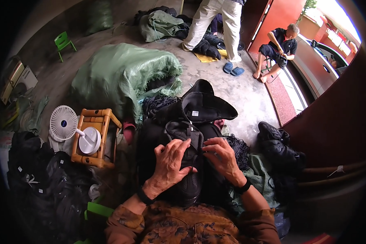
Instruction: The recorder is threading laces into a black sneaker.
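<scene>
A black shoe upper (187, 183) lies lengthwise on my lap, its opening and tongue pointing away from me. My left hand (170, 164) rests over its left side, fingers curved and thumb stretched apart across the middle. At the right edge of the upper, my right hand (223, 158) has thumb and fingertips drawn together in a pinch; whatever is between them is too small and dark to make out. Just beyond, another black upper (207, 107) with a white label inside lies opened out across my knees, by a bundle of black laces (154, 105).
A big green woven sack (118, 73) lies ahead left. Nearer are a white fan (89, 140) on a bamboo stool (95, 114) and a heap of black uppers (40, 171). More black uppers (276, 142) lie right. One person stands ahead; another sits by the doorway.
</scene>
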### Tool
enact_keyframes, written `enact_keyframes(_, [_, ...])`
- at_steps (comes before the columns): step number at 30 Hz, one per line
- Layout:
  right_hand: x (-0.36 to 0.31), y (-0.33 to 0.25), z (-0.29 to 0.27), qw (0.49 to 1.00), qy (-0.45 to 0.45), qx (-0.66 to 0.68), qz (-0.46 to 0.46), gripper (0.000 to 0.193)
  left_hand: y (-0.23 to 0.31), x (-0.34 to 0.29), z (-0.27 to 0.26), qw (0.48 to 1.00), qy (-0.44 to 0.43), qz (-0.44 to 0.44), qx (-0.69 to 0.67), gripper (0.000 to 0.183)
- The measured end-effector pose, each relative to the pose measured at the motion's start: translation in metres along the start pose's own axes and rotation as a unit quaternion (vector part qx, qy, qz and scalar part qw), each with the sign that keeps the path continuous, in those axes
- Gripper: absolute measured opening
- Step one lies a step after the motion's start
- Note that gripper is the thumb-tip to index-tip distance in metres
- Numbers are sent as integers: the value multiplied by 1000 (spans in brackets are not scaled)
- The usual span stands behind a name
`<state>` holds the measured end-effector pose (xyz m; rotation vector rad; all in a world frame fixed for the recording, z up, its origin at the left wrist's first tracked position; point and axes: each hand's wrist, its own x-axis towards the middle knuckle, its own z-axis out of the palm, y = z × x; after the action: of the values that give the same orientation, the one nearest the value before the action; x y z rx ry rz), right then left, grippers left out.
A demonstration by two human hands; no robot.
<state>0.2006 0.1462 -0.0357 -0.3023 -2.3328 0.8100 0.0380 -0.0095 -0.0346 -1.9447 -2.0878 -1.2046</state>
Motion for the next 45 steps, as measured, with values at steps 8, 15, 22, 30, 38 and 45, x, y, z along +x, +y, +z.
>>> enact_keyframes(8, [34, -6, 5, 997, 49, -24, -57, 14, 17, 11, -1, 998, 21, 15, 53, 27])
enact_keyframes(15, [71, 5, 3, 973, -175, -137, -61, 16, 30, 16, 9, 993, 6, -25, 118, 25])
enact_keyframes(22, [72, 9, 6, 979, -172, -97, -40, 22, 28, 8, 13, 994, 0, -15, 106, 22])
enact_keyframes(30, [83, -5, 23, 936, -177, -274, -129, 26, 27, 9, 12, 996, 54, -5, 68, 18])
enact_keyframes(38, [51, 18, -1, 906, -67, 350, 227, 21, 21, 16, 11, 987, 24, 130, 94, 17])
enact_keyframes(45, [44, 31, 9, 875, -21, 425, 231, 33, 12, 3, 6, 992, 12, 121, 30, 23])
